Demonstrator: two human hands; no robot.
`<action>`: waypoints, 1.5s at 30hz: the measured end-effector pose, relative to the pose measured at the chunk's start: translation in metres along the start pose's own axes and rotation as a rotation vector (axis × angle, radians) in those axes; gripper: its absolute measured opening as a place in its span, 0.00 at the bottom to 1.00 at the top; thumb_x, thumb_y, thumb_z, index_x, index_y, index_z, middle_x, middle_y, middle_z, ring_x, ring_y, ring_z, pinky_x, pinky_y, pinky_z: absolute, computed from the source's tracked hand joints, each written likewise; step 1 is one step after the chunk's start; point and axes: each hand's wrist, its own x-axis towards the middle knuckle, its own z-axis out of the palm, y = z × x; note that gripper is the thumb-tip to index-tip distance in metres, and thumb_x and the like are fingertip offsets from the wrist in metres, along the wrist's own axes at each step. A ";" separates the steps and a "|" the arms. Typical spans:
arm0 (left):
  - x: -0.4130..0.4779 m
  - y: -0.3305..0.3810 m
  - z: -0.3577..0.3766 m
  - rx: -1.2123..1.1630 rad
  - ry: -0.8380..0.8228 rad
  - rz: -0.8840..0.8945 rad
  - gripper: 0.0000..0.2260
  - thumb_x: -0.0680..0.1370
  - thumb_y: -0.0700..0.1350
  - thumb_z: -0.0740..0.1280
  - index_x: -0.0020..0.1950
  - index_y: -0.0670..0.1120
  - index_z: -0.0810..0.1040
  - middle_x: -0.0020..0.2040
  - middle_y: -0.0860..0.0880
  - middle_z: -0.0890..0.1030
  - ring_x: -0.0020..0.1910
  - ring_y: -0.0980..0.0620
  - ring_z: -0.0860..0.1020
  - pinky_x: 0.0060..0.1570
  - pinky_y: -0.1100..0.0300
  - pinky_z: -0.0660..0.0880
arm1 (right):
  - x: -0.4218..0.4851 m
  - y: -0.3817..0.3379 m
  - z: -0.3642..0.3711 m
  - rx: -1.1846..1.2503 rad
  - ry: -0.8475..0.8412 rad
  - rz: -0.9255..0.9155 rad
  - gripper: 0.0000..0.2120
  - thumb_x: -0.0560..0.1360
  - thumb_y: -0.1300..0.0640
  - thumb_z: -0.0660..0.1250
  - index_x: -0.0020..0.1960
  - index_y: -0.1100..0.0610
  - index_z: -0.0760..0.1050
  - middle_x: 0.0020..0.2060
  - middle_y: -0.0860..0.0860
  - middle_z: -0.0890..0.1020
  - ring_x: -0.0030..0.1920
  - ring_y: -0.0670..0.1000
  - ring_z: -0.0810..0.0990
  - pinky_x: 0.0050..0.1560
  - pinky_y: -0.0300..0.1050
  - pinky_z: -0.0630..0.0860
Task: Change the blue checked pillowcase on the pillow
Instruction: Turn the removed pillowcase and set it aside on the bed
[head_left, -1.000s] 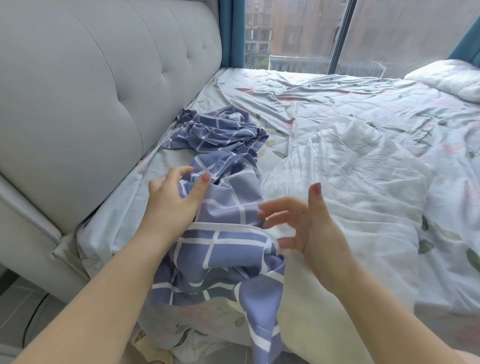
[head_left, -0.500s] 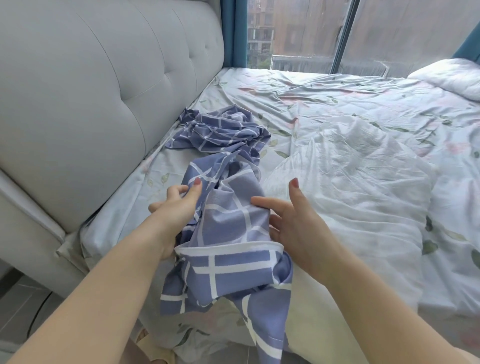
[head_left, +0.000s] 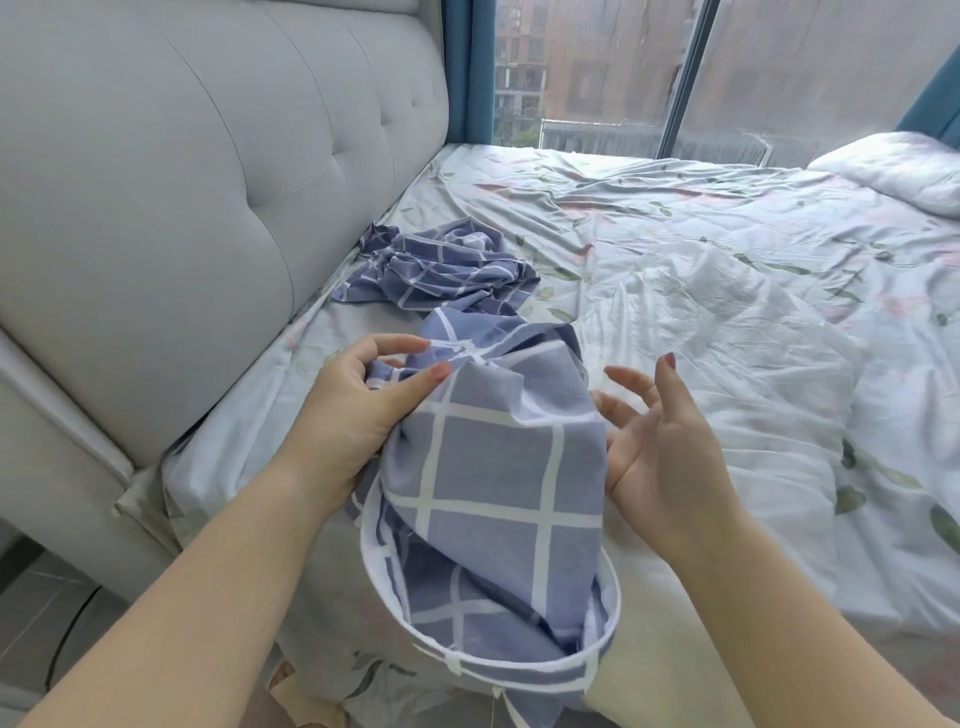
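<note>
Nearest the camera, the open mouth of the blue checked pillowcase (head_left: 483, 488) is hanging down over the edge of the bed (head_left: 649, 218), its white-banded hem curling into a loop. The cloth is rising from there into a bunched fold between the two forearms.

The left hand (head_left: 353, 415) is gripping that fold from the left side. Its fingers and thumb are curling round the gathered fabric, and the thumb is pressing on the checked face. The right hand (head_left: 660, 447) is hovering just beside the right edge of the pillowcase with its palm turned toward the cloth. Its fingers are spread and relaxed, and it is holding nothing.

To the right of the hands, a wrinkled white bulk, which is probably the bare pillow (head_left: 727, 374), is lying on the floral sheet (head_left: 571, 218). Beyond the left hand, a second crumpled blue checked cloth (head_left: 441, 270) is sitting on the sheet close to the grey tufted headboard (head_left: 182, 182), which is running along the left.

Farther off, another white pillow (head_left: 893, 171) is resting at the far right corner of the bed. Behind it, a large window (head_left: 597, 73) is showing buildings outside, with a teal curtain (head_left: 470, 73) hanging at its left side.
</note>
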 end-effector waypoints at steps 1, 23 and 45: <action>-0.003 0.001 0.002 0.006 -0.018 0.013 0.25 0.56 0.59 0.82 0.50 0.54 0.83 0.54 0.43 0.81 0.51 0.45 0.82 0.51 0.52 0.80 | 0.002 0.001 -0.001 -0.016 0.018 0.017 0.11 0.81 0.46 0.59 0.56 0.53 0.70 0.46 0.59 0.78 0.44 0.60 0.81 0.46 0.57 0.77; -0.011 0.010 -0.026 0.125 0.027 0.174 0.08 0.69 0.53 0.72 0.36 0.50 0.79 0.36 0.46 0.78 0.38 0.49 0.74 0.43 0.52 0.71 | 0.009 -0.017 -0.016 -0.472 -0.175 -0.289 0.15 0.61 0.46 0.79 0.39 0.55 0.81 0.46 0.53 0.84 0.46 0.52 0.82 0.53 0.51 0.75; 0.003 0.101 -0.039 0.458 0.106 0.471 0.10 0.79 0.49 0.67 0.40 0.47 0.75 0.30 0.55 0.72 0.31 0.58 0.68 0.33 0.66 0.66 | 0.003 -0.069 0.039 -0.670 0.136 0.000 0.22 0.82 0.40 0.54 0.51 0.56 0.78 0.42 0.58 0.85 0.40 0.59 0.83 0.34 0.50 0.80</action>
